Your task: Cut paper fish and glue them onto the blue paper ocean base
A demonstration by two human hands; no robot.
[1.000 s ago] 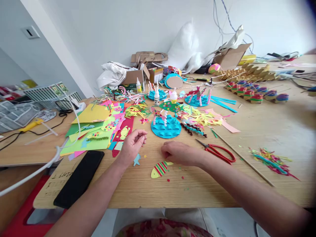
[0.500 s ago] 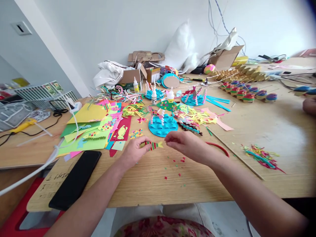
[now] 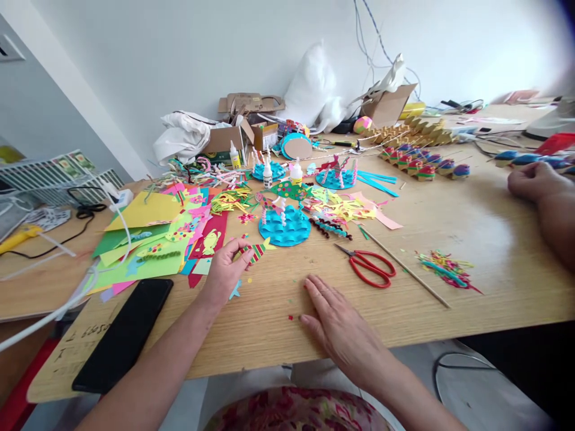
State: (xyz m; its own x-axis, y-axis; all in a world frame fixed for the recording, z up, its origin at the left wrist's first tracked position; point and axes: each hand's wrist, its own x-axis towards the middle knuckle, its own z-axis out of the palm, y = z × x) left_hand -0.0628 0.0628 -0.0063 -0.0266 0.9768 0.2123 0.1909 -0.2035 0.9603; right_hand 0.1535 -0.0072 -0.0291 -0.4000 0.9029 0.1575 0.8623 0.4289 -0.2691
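A striped paper fish [image 3: 257, 254], red, green and yellow, is raised over the middle of the bench [image 3: 260, 341], its forked tail pointing right and far. The left hand [image 3: 228, 266] has it pinched by its left part, fingers closed around the paper and hiding the head end. The right hand [image 3: 336, 317] lies palm down near the bench's near edge, fingers stretched out and little spread; nothing shows in its grasp, though the palm's underside is hidden. A tiny red scrap [image 3: 290, 318] lies just left of its thumb.

A small blue paper piece [image 3: 235, 291] is just below the left hand. Right and far of the right hand are red-handled scissors [image 3: 371, 269], then a thin stick [image 3: 406, 267] and a pile of coloured scraps [image 3: 444, 270]. Far of the fish stands a round blue base [image 3: 285, 232] with pale twisted posts, and beyond it a green spotted fish [image 3: 291, 191]. To the left are coloured paper sheets [image 3: 150, 211] and, nearer, a black phone [image 3: 124, 335]. At the far right, another person's hand [image 3: 534, 181] is beside painted carton pieces [image 3: 523, 159].
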